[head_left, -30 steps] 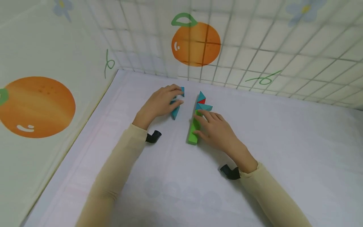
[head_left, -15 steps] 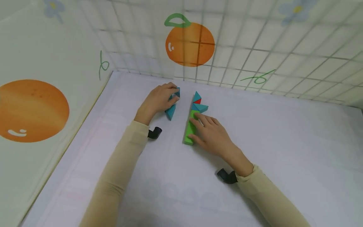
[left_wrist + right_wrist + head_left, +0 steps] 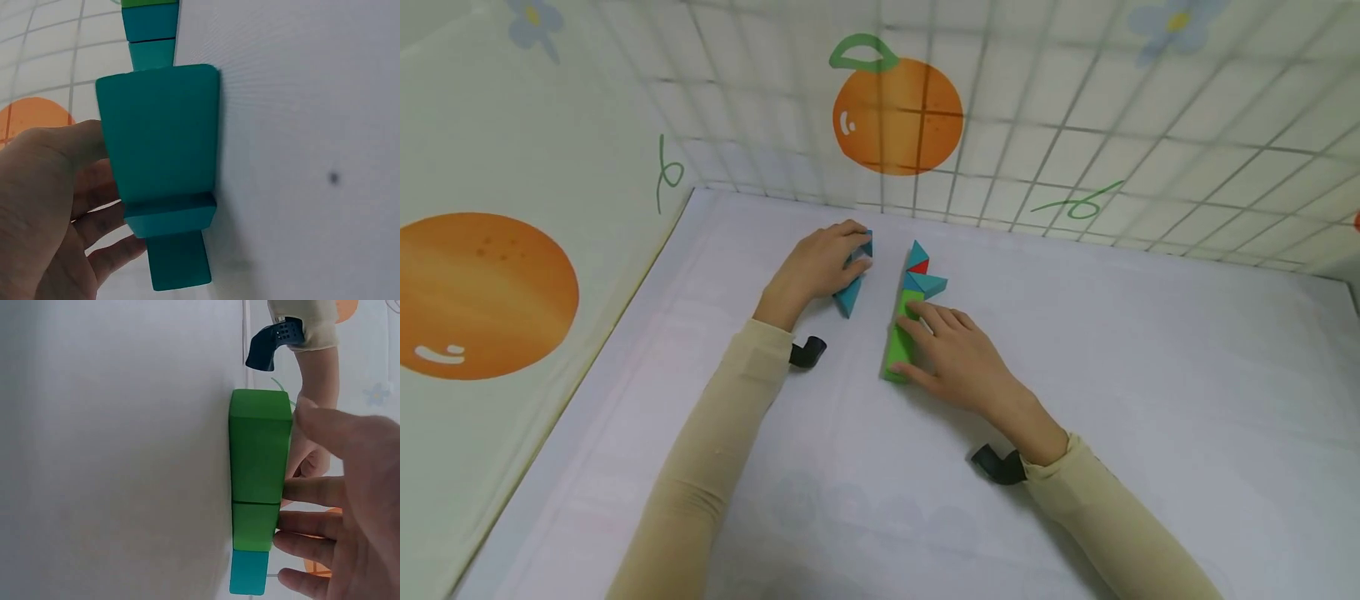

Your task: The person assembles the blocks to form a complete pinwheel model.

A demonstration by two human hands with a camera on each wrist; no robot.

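Note:
On the white surface, a row of green blocks (image 3: 892,354) lies under my right hand (image 3: 958,354), whose fingertips and thumb rest on the row. At its far end are a small blue triangular block (image 3: 919,252), a red triangular block (image 3: 919,267) and a blue block pointing right (image 3: 931,286). My left hand (image 3: 820,267) arches over several blue blocks, its thumb and fingers spread apart. A blue triangular block (image 3: 848,298) shows below this hand and another blue block (image 3: 868,243) by its fingertips. Large in the left wrist view is a blue block face (image 3: 159,134), with the thumb against its edge.
A white wall panel with a wire grid (image 3: 1075,125) and a printed orange (image 3: 897,117) stands behind the surface. Another panel with a printed orange (image 3: 486,292) rises at the left. Black wrist mounts (image 3: 1000,464) stick out from both sleeves.
The head view has shifted a little, moving the scene left. My right thumb has slid toward the near end of the green row. My left hand stays over the blue blocks.

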